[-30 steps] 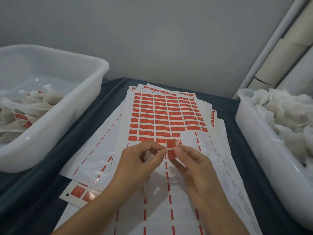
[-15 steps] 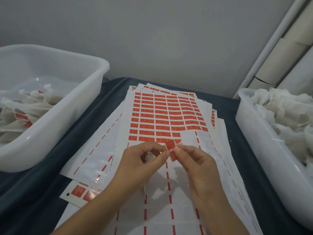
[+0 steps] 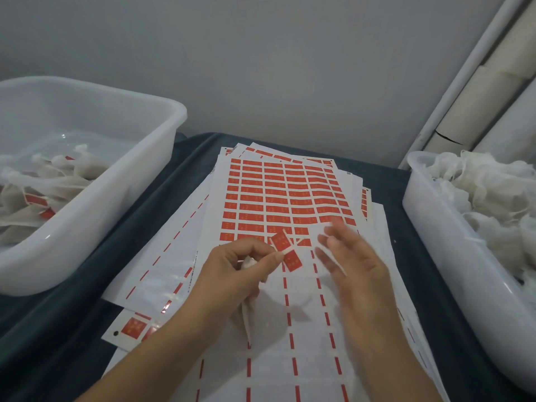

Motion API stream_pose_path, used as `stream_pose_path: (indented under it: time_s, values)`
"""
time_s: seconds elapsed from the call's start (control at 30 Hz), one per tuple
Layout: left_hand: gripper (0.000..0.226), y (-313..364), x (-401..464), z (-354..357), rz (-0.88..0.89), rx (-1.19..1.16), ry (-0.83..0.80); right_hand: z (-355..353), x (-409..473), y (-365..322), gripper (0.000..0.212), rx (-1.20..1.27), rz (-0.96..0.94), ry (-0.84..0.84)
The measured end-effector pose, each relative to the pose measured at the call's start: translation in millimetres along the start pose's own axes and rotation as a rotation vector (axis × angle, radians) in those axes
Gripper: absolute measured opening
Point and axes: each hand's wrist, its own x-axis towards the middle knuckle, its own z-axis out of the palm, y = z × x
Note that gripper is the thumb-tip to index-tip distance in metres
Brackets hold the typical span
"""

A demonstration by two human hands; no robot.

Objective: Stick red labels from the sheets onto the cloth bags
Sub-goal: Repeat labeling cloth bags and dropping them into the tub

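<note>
Over the top label sheet (image 3: 284, 195), your left hand (image 3: 232, 268) pinches a red label (image 3: 285, 250) between thumb and forefinger. The label is folded around a thin white string, one half tilted above your fingertips and one below, which reads as a tag being closed on a drawstring. A bit of pale cloth bag (image 3: 248, 311) shows inside your curled fingers and trails down below the palm, so the bag seems to be parked in the same hand to keep it off the sheet.

Your right hand (image 3: 352, 265) hovers just right of the label with fingers spread and loose, holding nothing; it is motion-blurred, so whether it touches the sheet cannot be told.

The sheet is stripped bare in its near half, with only red dashes left, and full rows of labels remain at its far half, a sign that you peel from the near edge.

Left of the sheet, a white tub (image 3: 121, 198) holds bags already carrying red tags. Right of the sheet, a second tub (image 3: 429, 227) is heaped with plain white bags, probably the waiting stock.
</note>
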Motion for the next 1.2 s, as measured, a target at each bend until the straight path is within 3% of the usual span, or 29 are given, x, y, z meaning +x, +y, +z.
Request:
stream_pose_path:
  time_s: [0.13, 0.2, 0.37, 0.57, 0.77, 0.9, 1.0, 1.2]
  values:
    - [0.008, 0, -3, 2, 0.026, 0.028, -0.036, 9, -4, 0, 0.037, -0.004, 0.147, -0.198]
    - [0.015, -2, -3, 2, 0.058, 0.066, -0.036, 8, -4, 0, 0.033, 0.034, 0.161, -0.240]
    - [0.011, -1, -3, 3, 0.114, 0.141, -0.058, 2, -1, 4, 0.020, -0.030, 0.090, -0.176]
    - [0.008, -1, -5, 8, 0.207, 0.257, 0.041, 4, -3, 1, 0.027, -0.198, -0.051, -0.058]
    - [0.038, -5, -5, 7, 0.306, 0.361, 0.121, 6, -4, 6, 0.027, -0.134, 0.046, -0.078]
    - [0.029, -7, -9, 8, 0.679, 0.673, 0.165, 11, -5, 9, 0.016, -0.038, 0.093, -0.114]
    - [0.038, -13, -7, 6, 0.901, 0.824, 0.165, 10, -6, 8, 0.015, -0.025, 0.065, -0.131]
    - [0.030, -9, -7, 3, 0.806, 0.620, 0.109, 9, -8, 0, 0.019, -0.194, -0.155, -0.054]
